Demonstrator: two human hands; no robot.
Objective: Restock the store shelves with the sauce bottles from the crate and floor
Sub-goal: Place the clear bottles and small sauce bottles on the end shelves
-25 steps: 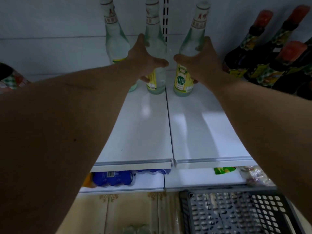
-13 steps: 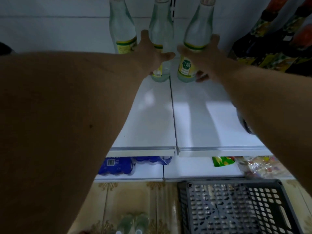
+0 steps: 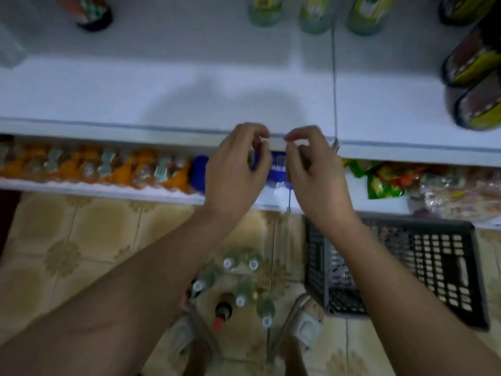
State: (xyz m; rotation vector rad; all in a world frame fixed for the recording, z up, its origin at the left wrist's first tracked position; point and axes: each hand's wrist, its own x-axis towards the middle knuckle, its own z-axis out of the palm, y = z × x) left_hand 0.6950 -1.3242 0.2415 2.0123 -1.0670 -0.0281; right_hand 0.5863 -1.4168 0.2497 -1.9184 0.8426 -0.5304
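Both hands have pulled back from the clear bottles (image 3: pixel 315 12) at the frame's top. The left hand (image 3: pixel 235 169) and right hand (image 3: pixel 315 172) hover empty, fingers loosely curled, mid-frame at the shelf (image 3: pixel 162 104) edge.

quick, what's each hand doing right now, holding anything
Left hand: open, fingers loosely curled, holding nothing.
Right hand: open, fingers loosely curled, holding nothing.

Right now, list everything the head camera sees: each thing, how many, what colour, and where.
Clear bottles: three, yellow-green labels, back of top shelf.
Dark bottles: several, yellow labels, right of top shelf; one more at back left.
Top shelf: white, mostly bare.
Floor bottles: about seven, mostly clear, one dark with a red cap, between the feet.
Crate: one, dark, floor at right.
Lower shelf packets: orange at left, blue in middle, green at right.
Left hand, right hand: both empty, at shelf edge.
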